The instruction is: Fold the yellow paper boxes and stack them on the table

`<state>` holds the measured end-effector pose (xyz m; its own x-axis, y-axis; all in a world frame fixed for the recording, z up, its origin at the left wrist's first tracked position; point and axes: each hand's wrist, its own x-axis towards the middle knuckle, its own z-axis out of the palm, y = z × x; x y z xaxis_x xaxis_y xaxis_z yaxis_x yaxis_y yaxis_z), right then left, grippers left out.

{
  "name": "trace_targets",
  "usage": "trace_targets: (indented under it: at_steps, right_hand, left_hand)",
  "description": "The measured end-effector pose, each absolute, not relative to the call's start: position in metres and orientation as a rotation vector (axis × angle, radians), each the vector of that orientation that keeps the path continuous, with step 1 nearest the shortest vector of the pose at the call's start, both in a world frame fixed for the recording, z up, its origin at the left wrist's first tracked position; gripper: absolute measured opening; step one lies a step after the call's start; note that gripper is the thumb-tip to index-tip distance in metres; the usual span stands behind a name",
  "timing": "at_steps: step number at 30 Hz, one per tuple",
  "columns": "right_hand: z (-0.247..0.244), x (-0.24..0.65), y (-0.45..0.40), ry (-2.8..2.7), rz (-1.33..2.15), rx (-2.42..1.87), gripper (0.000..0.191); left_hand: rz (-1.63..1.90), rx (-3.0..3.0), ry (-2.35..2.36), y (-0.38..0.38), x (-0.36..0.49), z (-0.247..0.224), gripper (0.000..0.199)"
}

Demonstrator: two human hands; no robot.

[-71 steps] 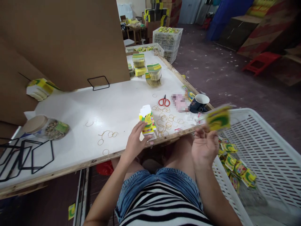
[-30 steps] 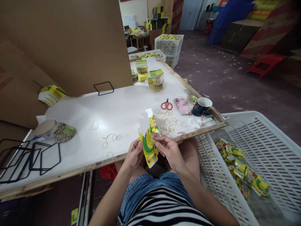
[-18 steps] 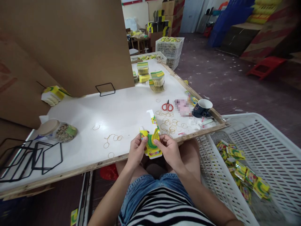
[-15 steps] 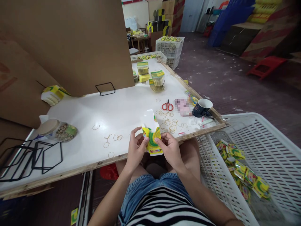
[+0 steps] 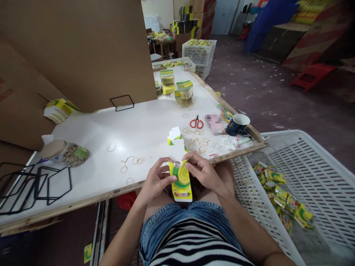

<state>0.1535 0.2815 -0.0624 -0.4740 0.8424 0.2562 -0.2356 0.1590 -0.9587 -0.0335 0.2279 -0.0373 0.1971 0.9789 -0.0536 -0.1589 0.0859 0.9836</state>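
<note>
A yellow and green carton (image 5: 181, 181) with a white flap at its top is held upright over my lap, at the table's front edge. My left hand (image 5: 159, 179) grips its left side, thumb on the printed face. On the right, my right hand (image 5: 202, 171) pinches the upper right corner near the flap. Just beyond the carton, another white and yellow-green cardboard piece (image 5: 175, 133) shows on the table; its lower part is hidden.
Red-handled scissors (image 5: 196, 122), rubber bands (image 5: 196, 141) and a dark mug (image 5: 237, 125) lie to the right. Carton stacks (image 5: 185, 90) stand farther back. A lidded jar (image 5: 74, 154) and black wire frames (image 5: 52, 184) are left. A white crate (image 5: 305, 147) holds small packs.
The carton is lower and nearer my body, its printed face showing longer. Both hands moved with it, my right hand now at its upper corner. The cardboard piece beyond has come into view.
</note>
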Motion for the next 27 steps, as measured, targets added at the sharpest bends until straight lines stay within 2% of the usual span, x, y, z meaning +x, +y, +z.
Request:
trace_targets:
  at_steps: [4, 8, 9, 11, 13, 15, 18, 21, 27]
  right_hand:
    - [-0.067, 0.151, 0.280, -1.591, 1.306, -0.646, 0.019]
    - [-0.079, 0.144, 0.277, -1.461, 1.263, -0.685, 0.014]
    - [-0.081, 0.143, 0.277, -1.418, 1.292, -0.699, 0.021]
    - [-0.083, 0.143, 0.277, -1.394, 1.298, -0.732, 0.031]
    - [-0.080, 0.146, 0.278, -1.451, 1.218, -0.744, 0.023]
    - [-0.075, 0.149, 0.279, -1.497, 1.176, -0.726, 0.027]
    - [-0.068, 0.151, 0.280, -1.528, 1.355, -0.732, 0.027]
    - [-0.065, 0.150, 0.283, -1.614, 1.491, -0.779, 0.036]
    - [-0.062, 0.146, 0.288, -1.810, 1.095, -1.035, 0.027]
  left_hand:
    - [1.112, 1.108, 1.002, 0.224, -0.029, -0.046, 0.043]
    - [1.162, 1.106, 1.011, 0.220, -0.025, -0.050, 0.076]
    - [1.151, 1.117, 1.012, 0.220, -0.025, -0.050, 0.076]
    - [1.122, 1.139, 1.039, 0.220, -0.026, -0.050, 0.063]
    - [1.128, 1.156, 1.112, 0.220, -0.026, -0.050, 0.049]
    - [1.158, 1.177, 1.206, 0.221, -0.026, -0.050, 0.043]
    - [1.196, 1.222, 1.287, 0.223, -0.024, -0.052, 0.041]
    - [1.168, 1.253, 1.273, 0.225, -0.022, -0.052, 0.043]
    - [1.100, 1.260, 1.193, 0.229, -0.022, -0.048, 0.046]
